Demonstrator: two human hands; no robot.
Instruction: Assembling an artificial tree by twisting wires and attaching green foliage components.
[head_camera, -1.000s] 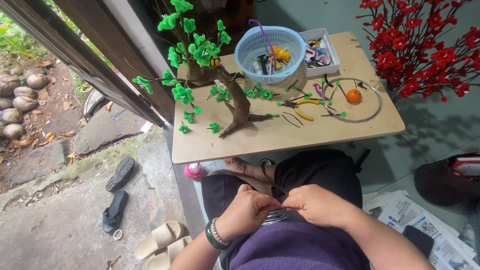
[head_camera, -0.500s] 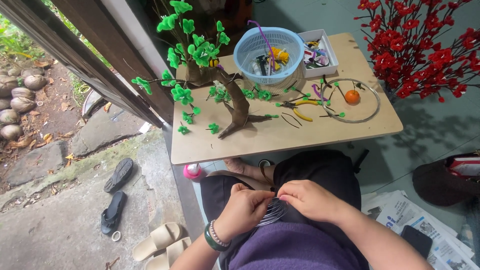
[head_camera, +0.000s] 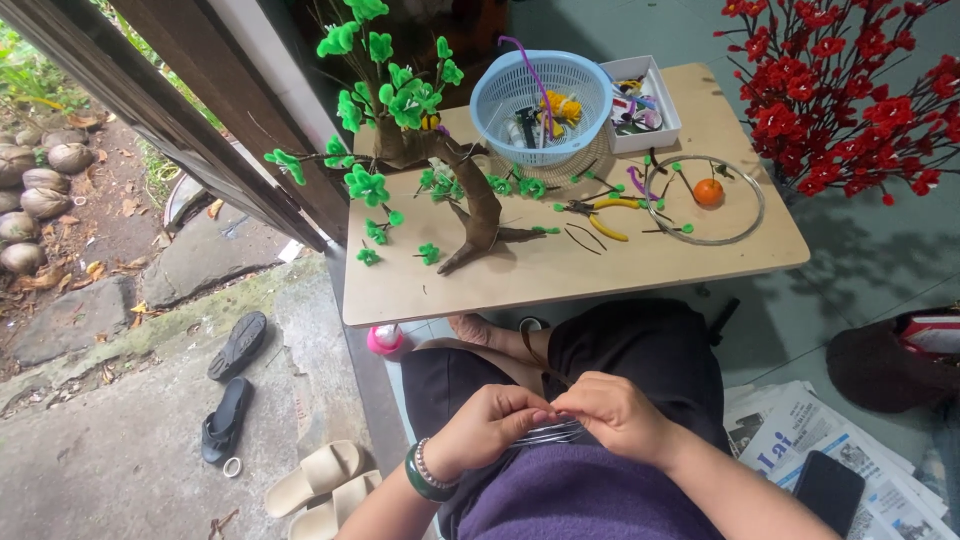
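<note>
Both hands – left hand (head_camera: 490, 425), right hand (head_camera: 610, 415) – pinch thin wire strands (head_camera: 548, 434) over the lap, fingers hiding the ends. Beyond, the worktop (head_camera: 560, 275) carries a model tree (head_camera: 470, 200) and blue basket (head_camera: 540, 95).

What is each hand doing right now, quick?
Left hand: closed, pinching the thin silvery wires.
Right hand: closed, pinching the same wires from the other side.

One worktop (head_camera: 520, 285), one blue basket (head_camera: 541, 103), one white tray (head_camera: 668, 108), one orange ball (head_camera: 708, 191), one wire ring (head_camera: 752, 215), two dark sandals (head_camera: 238, 345), two beige slides (head_camera: 320, 472).
</note>
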